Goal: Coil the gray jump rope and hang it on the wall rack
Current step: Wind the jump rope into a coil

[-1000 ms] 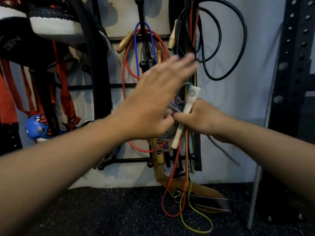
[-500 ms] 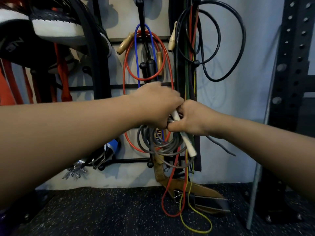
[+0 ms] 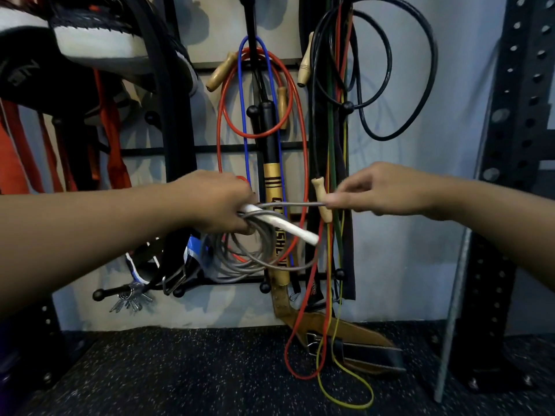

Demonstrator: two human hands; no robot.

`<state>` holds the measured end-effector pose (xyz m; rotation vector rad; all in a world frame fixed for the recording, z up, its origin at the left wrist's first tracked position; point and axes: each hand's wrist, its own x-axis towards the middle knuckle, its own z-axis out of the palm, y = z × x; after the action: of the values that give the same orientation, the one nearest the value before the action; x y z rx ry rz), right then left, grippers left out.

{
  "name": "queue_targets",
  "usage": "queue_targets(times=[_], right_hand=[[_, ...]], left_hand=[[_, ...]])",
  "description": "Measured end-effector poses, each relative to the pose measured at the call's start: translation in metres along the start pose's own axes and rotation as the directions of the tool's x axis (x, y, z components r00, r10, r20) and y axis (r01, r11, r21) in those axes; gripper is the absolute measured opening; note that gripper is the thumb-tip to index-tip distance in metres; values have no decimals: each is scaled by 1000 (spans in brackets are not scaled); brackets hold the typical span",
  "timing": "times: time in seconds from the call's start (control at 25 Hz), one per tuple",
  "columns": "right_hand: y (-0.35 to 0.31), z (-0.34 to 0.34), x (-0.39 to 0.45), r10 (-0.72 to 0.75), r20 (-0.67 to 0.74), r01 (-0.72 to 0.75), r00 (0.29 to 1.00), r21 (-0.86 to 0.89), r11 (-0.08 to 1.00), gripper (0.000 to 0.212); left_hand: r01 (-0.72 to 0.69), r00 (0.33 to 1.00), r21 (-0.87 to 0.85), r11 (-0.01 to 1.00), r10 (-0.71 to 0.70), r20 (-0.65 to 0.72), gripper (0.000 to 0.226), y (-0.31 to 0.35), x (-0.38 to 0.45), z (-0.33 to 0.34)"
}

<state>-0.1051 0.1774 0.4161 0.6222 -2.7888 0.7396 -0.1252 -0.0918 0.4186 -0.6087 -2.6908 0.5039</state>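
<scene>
The gray jump rope [image 3: 240, 259] hangs in several loops below my left hand [image 3: 219, 202], which grips the top of the coil together with a white handle [image 3: 291, 228] that sticks out to the lower right. My right hand [image 3: 381, 190] pinches a straight length of the gray rope pulled taut to the right, level with the left hand. Both hands are in front of the black wall rack [image 3: 252, 19], whose ball-tipped pegs [image 3: 251, 110] carry other ropes.
Red, blue and black ropes [image 3: 390, 70] with wooden handles hang on the rack, and coloured bands trail to the speckled floor. A bat [image 3: 271, 181], a leather belt [image 3: 345, 337] and keys [image 3: 129, 298] hang lower down. A perforated black upright [image 3: 516, 145] stands at the right.
My hands were together at the coil; the right hand has moved out to the right, drawing a strand of gray rope taut. The left hand keeps the coil and white handle, slightly lower left.
</scene>
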Motion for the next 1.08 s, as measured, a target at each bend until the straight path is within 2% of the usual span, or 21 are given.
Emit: queue_targets(times=[0.08, 0.12, 0.2, 0.32, 0.36, 0.44, 0.52, 0.6, 0.72, 0.84, 0.92, 1.0, 1.08], right_hand=[[16, -4, -8, 44, -34, -38, 998, 168, 985, 61], [21, 1, -8, 40, -36, -30, 999, 251, 967, 64], [23, 18, -5, -4, -35, 17, 999, 381, 924, 72], [13, 52, 1, -18, -59, 49, 998, 594, 803, 80], [8, 63, 3, 2, -78, 49, 997, 649, 760, 81], [-3, 80, 10, 87, -142, 44, 986, 726, 687, 80], [-12, 89, 19, 192, -227, 47, 955, 754, 655, 67], [-21, 89, 23, 255, -212, 11, 943, 790, 613, 54], [-29, 90, 27, 322, -184, -46, 929, 805, 592, 48], [-37, 95, 29, 294, -234, 27, 927, 821, 570, 28], [-39, 95, 30, 242, -284, 91, 928, 802, 591, 15], [-39, 92, 29, 196, -336, 119, 921, 722, 682, 13], [-36, 89, 26, 159, -333, 108, 929, 657, 746, 13]], left_hand=[[88, 995, -293, 952, -96, -15, 24, -15, -8, 9], [104, 989, -481, 871, -140, -38, 23, -16, -11, 13], [87, 973, -760, 644, -219, -74, 20, -5, -14, 20], [23, 935, -959, 284, -346, -80, 15, 16, -13, 27], [-7, 918, -981, 194, -387, -83, 13, 22, -11, 28], [-58, 886, -995, 78, -455, -87, 20, 33, -8, 29], [-93, 866, -995, -22, -495, -70, 28, 46, -7, 30], [-126, 846, -984, -123, -531, -42, 21, 56, -8, 34], [-200, 786, -938, -284, -617, 19, 7, 73, -9, 36], [-267, 739, -832, -487, -658, 148, 5, 90, -9, 36], [-227, 736, -777, -588, -626, 258, 10, 93, -10, 41], [-20, 791, -820, -572, -510, 337, 21, 86, -13, 44], [170, 849, -870, -463, -379, 368, 32, 74, -16, 47]])
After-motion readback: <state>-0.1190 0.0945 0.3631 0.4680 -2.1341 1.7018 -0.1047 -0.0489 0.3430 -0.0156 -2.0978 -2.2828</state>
